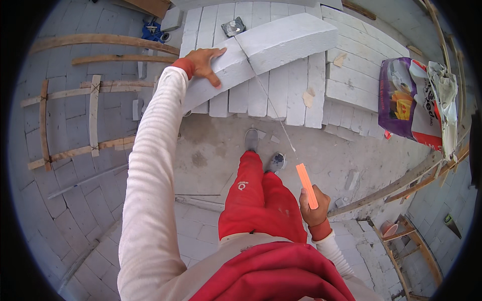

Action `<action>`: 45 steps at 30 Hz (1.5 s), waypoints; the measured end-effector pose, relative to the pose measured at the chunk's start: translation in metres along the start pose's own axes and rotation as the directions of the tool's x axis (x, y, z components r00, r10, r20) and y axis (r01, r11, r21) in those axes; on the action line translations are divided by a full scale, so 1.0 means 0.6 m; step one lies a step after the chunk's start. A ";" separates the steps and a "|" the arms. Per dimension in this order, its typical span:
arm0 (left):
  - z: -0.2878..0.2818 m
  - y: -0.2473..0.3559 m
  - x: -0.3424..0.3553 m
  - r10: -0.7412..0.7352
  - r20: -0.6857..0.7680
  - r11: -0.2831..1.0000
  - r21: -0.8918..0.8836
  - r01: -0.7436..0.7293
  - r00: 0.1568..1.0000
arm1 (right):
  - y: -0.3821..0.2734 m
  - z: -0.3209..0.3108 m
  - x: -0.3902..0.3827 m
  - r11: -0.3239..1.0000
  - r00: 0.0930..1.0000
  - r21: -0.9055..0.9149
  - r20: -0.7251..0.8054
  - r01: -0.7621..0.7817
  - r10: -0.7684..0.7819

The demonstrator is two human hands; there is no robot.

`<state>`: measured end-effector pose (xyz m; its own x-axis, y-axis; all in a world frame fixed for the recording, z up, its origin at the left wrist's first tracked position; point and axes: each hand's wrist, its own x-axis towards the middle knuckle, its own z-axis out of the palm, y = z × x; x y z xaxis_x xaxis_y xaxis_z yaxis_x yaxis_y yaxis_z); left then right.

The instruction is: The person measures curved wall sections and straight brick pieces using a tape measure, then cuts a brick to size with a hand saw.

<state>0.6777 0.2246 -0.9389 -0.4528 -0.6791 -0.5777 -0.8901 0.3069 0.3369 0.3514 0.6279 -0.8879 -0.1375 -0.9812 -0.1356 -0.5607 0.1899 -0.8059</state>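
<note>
A long white block (281, 37) lies slantwise across a stack of similar blocks (306, 105). My left hand (205, 65) grips its near side toward the left end, thumb and fingers apart against the surface. A thin saw blade (271, 105), seen nearly edge-on, crosses the block just right of that hand and runs down to an orange handle (305, 183). My right hand (315, 205) is closed round this handle, low at the right. Behind the block sits a small dark square object (233, 26), too small to make out.
A purple, white and red sack (401, 100) rests at the right edge of the stack. Wooden frames (94, 115) and slats stand at the left, a blue tool (152, 31) behind them. Timber (411, 168) runs along the right. My feet (251, 140) are on the concrete floor before the stack.
</note>
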 end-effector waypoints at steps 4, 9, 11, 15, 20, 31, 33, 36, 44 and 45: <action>-0.002 0.021 0.009 -0.059 0.013 0.998 -0.023 0.059 0.998 | -0.018 0.094 0.195 0.992 0.996 0.089 -0.050 0.084 -0.079; 0.031 -0.010 0.000 0.045 -0.095 0.998 0.041 -0.041 0.994 | -0.023 0.087 0.146 0.999 0.999 0.044 -0.009 0.031 -0.031; 0.039 -0.037 -0.002 0.078 -0.168 0.995 0.068 -0.067 0.983 | 0.019 0.053 0.042 0.993 0.999 0.116 -0.036 0.032 -0.028; 0.002 0.002 0.003 -0.035 0.004 0.999 -0.029 0.036 0.999 | 0.038 0.041 0.016 0.999 0.999 0.026 -0.027 0.021 -0.020; 0.006 -0.006 0.009 -0.034 0.042 0.999 0.004 0.034 0.999 | -0.024 0.136 0.200 0.988 0.994 0.129 -0.087 0.079 -0.068; 0.016 -0.019 0.040 0.033 0.012 0.999 -0.001 -0.033 0.999 | -0.003 0.131 0.214 0.981 0.992 0.153 -0.066 0.120 -0.111; -0.005 -0.016 0.035 -0.015 0.101 0.996 -0.086 0.024 0.995 | -0.027 0.132 0.208 0.986 0.994 0.139 -0.072 0.094 -0.085; 0.013 -0.046 0.033 0.043 0.077 0.998 -0.046 -0.040 0.996 | 0.001 0.107 0.128 0.987 1.000 0.159 0.008 0.016 -0.018; 0.010 -0.019 0.032 0.016 -0.048 0.997 -0.080 -0.020 0.999 | -0.012 0.146 0.228 0.990 0.993 0.087 -0.050 0.109 -0.105; 0.002 -0.027 0.029 0.003 -0.032 0.997 -0.083 -0.005 0.999 | -0.025 0.144 0.238 0.988 0.994 0.113 -0.047 0.103 -0.099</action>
<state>0.6841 0.2084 -0.9554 -0.4533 -0.6990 -0.5530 -0.8803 0.2539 0.4007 0.4109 0.4822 -0.9450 -0.1199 -0.9924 -0.0280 -0.4761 0.0822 -0.8755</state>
